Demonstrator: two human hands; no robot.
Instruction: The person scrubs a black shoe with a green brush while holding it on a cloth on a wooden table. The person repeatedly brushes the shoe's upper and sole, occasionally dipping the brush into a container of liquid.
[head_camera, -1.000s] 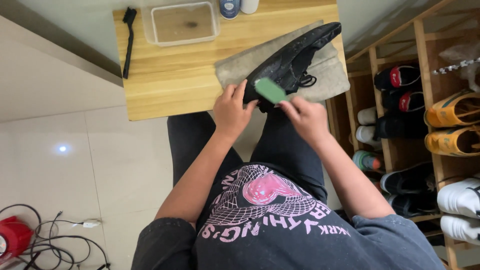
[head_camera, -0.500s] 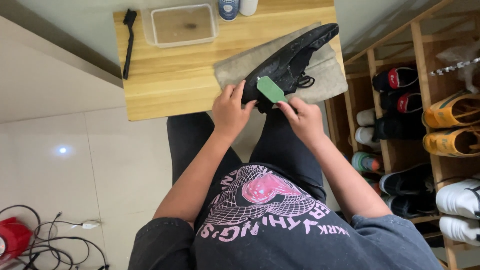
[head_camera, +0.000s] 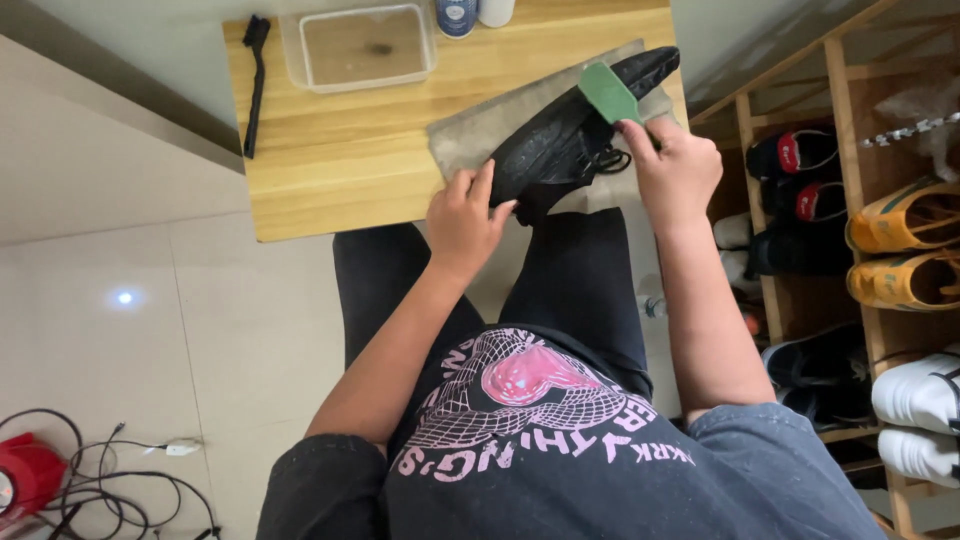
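A black lace-up shoe lies on its side on a grey cloth at the right end of a small wooden table. My left hand grips the shoe's near end at the table's front edge. My right hand holds a green-backed brush against the shoe's far part, near the toe. The laces hang out beside my right hand.
A clear plastic tub holding murky water and a thin black brush sit at the table's back left. Two bottles stand at the back edge. A wooden shoe rack full of shoes is at right. Cables lie on the floor at left.
My right hand has carried the green brush away from me along the shoe, from its near end towards the toe. My left hand keeps its grip on the near end.
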